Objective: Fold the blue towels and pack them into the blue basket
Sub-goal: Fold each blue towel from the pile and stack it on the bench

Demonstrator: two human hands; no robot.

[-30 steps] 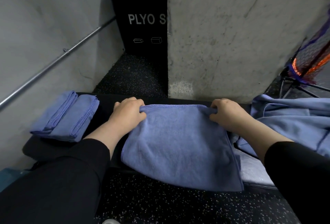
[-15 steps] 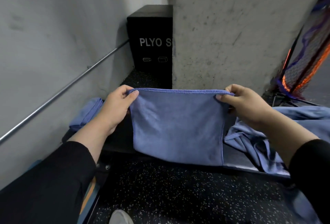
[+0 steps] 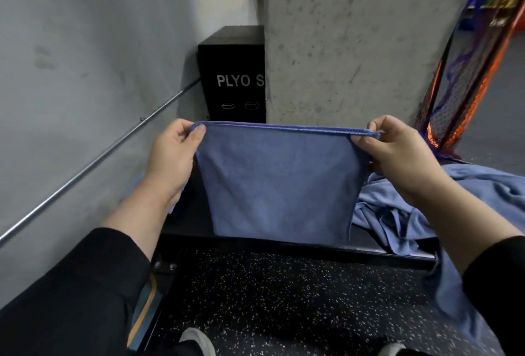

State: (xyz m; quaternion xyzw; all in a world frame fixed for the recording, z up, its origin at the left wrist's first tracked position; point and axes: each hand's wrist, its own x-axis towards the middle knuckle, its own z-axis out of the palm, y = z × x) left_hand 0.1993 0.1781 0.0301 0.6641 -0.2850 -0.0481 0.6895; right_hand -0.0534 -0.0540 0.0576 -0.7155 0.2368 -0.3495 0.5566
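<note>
A folded blue towel (image 3: 281,185) hangs in the air in front of me, its top edge stretched level. My left hand (image 3: 173,157) pinches its upper left corner and my right hand (image 3: 397,154) pinches its upper right corner. Its lower edge hangs just above the black bench (image 3: 255,238). A heap of loose blue towels (image 3: 412,208) lies on the bench to the right. The stack of folded towels on the left is almost wholly hidden behind my left forearm. The blue basket is not clearly in view.
A black box (image 3: 235,71) marked PLYO stands behind the bench beside a concrete pillar (image 3: 355,43). A metal rail (image 3: 93,165) runs along the grey wall at left. An orange and purple net (image 3: 466,86) hangs at right. Speckled black floor (image 3: 284,299) lies below, with my shoe tips.
The towel has been lifted off the bench by its far corners and now hangs upright. My view has tilted upward.
</note>
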